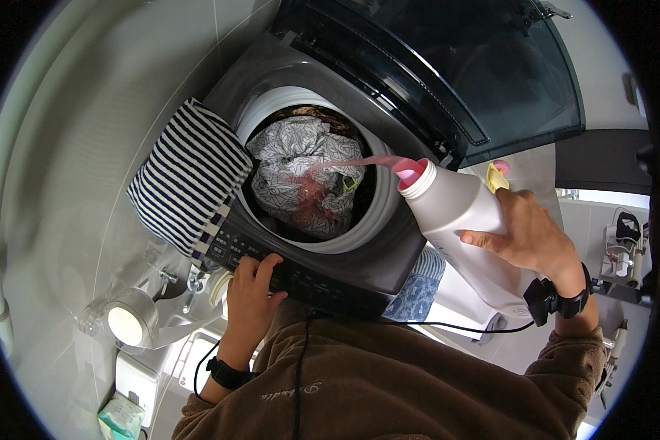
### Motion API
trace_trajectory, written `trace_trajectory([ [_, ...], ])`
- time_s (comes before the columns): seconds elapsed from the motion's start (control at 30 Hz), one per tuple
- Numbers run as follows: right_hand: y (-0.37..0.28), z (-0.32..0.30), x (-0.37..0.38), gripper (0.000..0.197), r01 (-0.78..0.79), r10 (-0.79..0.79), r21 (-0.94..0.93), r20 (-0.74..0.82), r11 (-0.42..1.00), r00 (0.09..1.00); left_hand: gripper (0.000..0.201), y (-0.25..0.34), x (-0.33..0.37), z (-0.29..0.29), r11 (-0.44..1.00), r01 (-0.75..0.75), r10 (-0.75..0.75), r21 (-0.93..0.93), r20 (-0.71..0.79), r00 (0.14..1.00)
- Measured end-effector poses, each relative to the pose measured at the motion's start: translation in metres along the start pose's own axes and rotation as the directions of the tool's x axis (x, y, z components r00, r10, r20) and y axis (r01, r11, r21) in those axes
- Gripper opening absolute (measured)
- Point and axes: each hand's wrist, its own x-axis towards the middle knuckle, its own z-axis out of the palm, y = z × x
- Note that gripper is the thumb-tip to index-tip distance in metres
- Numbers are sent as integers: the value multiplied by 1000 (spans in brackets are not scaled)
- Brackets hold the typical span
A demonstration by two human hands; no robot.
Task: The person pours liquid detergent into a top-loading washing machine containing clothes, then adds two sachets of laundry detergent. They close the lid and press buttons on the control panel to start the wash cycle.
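Observation:
My right hand (pixel 529 233) grips a large white detergent bottle (pixel 458 209), tilted with its mouth toward the tub. Pink liquid (pixel 370 160) streams from the mouth, leftward over the white tub rim (pixel 380 194). It lands on crumpled white cloth with grey line patterns (pixel 290 147), where a reddish-pink patch shows. The cloth lies inside the tub of a dark top-loading washing machine (pixel 400 268). On the front control panel (pixel 319 284) rests my left hand (pixel 248 297), fingers apart and holding nothing.
The machine's dark see-through lid (pixel 484 81) stands raised at the back right. A navy-and-white striped cloth (pixel 191 172) covers something at the machine's left. Blue fabric (pixel 418 290) hangs by the front right corner. A yellow object (pixel 497 178) stands behind my right hand.

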Motion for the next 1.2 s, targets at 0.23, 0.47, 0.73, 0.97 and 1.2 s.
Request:
trace_trajectory([
  [0.23,-1,-2,2,85,-8,8,14,35,1000,999,62,2,0,-1,1000,23,-23,8,19,1000],
  [0.47,1,-1,3,92,-24,26,-41,50,999,998,62,2,0,-1,1000,24,-25,14,18,1000],
  [0.73,4,-1,3,87,8,-5,-58,51,998,999,65,1,-2,0,1000,-4,4,21,0,1000],
  [0.97,11,7,-13,68,209,-181,160,-172,965,968,67,0,-4,2,999,-29,29,29,-6,1000],
  [1.2,11,5,-41,63,90,0,433,-205,897,979,66,0,-7,3,999,-37,38,35,-18,999],
])
